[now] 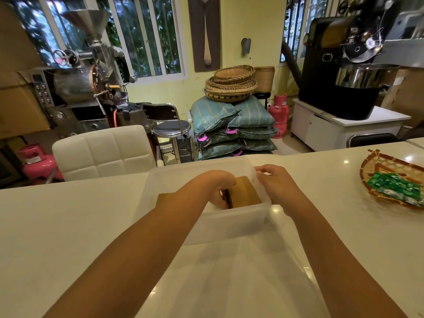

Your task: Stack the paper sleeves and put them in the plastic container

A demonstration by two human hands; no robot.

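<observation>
A translucent plastic container (231, 222) stands on the white counter in front of me. Inside it, against the right wall, is a stack of brown paper sleeves (245, 194), tilted on edge. My left hand (219, 188) reaches down into the container and grips the left side of the stack. My right hand (273, 180) is curled over the container's right rim, its fingers pinching the wall beside the stack. The lower part of the stack is hidden behind the container's near wall.
A woven tray (376, 166) with green packets (394, 185) lies on the counter at the right. A white padded chair (103, 152) stands behind the counter at the left. Roasting machines, stacked sacks and baskets fill the room beyond.
</observation>
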